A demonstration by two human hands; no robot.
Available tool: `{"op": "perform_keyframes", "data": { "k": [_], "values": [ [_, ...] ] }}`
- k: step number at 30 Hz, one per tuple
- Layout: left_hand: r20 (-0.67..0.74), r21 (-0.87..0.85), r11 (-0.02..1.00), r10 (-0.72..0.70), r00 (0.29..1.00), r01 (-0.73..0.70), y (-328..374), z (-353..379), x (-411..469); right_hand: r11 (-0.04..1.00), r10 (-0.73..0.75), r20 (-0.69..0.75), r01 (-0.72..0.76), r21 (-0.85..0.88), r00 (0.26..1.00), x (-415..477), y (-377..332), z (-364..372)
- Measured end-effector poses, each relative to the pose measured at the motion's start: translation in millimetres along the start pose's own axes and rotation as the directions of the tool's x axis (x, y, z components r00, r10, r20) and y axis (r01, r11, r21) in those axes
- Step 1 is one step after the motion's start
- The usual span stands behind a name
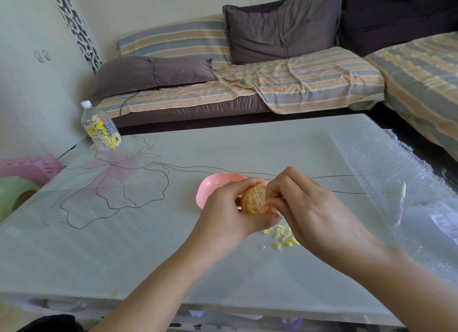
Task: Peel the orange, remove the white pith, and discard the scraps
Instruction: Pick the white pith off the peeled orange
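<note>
Gripping the peeled orange in my left hand, I pinch at its surface with my right hand, above yellow scraps on the counter.

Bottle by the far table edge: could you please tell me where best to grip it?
Probably round the labelled middle of the bottle, coming from the near side: it stands upright, round-bodied, with bare table in front.
</note>
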State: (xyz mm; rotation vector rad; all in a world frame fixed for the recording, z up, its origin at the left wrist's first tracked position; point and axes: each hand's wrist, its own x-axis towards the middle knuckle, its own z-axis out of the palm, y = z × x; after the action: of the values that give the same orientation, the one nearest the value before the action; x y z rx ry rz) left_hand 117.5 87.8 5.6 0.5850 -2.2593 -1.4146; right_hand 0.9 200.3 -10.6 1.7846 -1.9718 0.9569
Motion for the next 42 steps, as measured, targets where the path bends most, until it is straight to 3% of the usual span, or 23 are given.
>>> {"op": "perform_keyframes", "data": {
  "k": [4, 8, 13, 20, 22, 25, 28, 32, 35, 39, 42],
  "values": [
    [0.032, 0.094, 0.995, -0.022, 0.999, 0.019, -1.3, -1.1, -1.5, 0.999, 0.036, 0.008, -0.036, 0.003, 0.999, 1.7, 5.6, 2.9],
    [0.018, 0.114, 0.993, -0.023, 1.0, 0.021, -6.9, -2.9, -2.2, 0.984, 0.176, -0.035, -0.175, 0.039, 0.984, 3.4, 16.2, 3.3],
    [0.02, 0.042, 0.999, -0.021, 1.0, 0.02, -13.1, -12.8, -0.3, 0.913, 0.397, 0.124, -0.405, 0.044, 0.909, 3.7, 30.7, 5.4],
    [-0.023, -0.124, 0.987, -0.108, 0.994, 0.105, -17.6, -20.2, -3.2, 0.848, 0.504, 0.37, -0.528, -0.042, 0.78, 0.1, 37.0, 27.3],
    [-0.004, -0.177, 0.973, -0.155, 0.988, 0.152, -18.6, -20.8, -4.6, 0.839, 0.529, 0.361, -0.538, -0.086, 0.768, 0.0, 37.3, 30.3],
    [0.023, -0.224, 0.956, -0.19, 0.981, 0.191, -21.2, -22.1, -5.6, 0.828, 0.555, 0.295, -0.548, -0.114, 0.777, 5.7, 34.6, 27.0],
    [0.024, -0.306, 0.922, -0.24, 0.97, 0.236, -23.2, -24.5, -5.7, 0.878, 0.479, 0.264, -0.457, -0.144, 0.837, 11.9, 32.0, 23.9],
    [0.008, -0.324, 0.908, -0.279, 0.96, 0.267, -22.7, -28.2, -5.9, 0.929, 0.368, 0.132, -0.37, -0.013, 0.92, 13.5, 30.3, 20.6],
    [-0.007, -0.332, 0.899, -0.305, 0.952, 0.285, -22.7, -28.7, -5.5, 0.93, 0.356, 0.042, -0.358, 0.079, 0.934, 16.2, 27.0, 15.0],
    [-0.013, -0.333, 0.898, -0.309, 0.951, 0.287, -22.1, -26.4, -3.0, 0.976, 0.21, -0.028, -0.208, 0.069, 0.977, 19.5, 20.3, 9.7],
    [-0.01, -0.347, 0.895, -0.303, 0.953, 0.281, -22.3, -24.6, 0.4, 0.976, 0.199, -0.02, -0.196, 0.092, 0.98, 20.0, 15.6, 5.5]
  ]
}}
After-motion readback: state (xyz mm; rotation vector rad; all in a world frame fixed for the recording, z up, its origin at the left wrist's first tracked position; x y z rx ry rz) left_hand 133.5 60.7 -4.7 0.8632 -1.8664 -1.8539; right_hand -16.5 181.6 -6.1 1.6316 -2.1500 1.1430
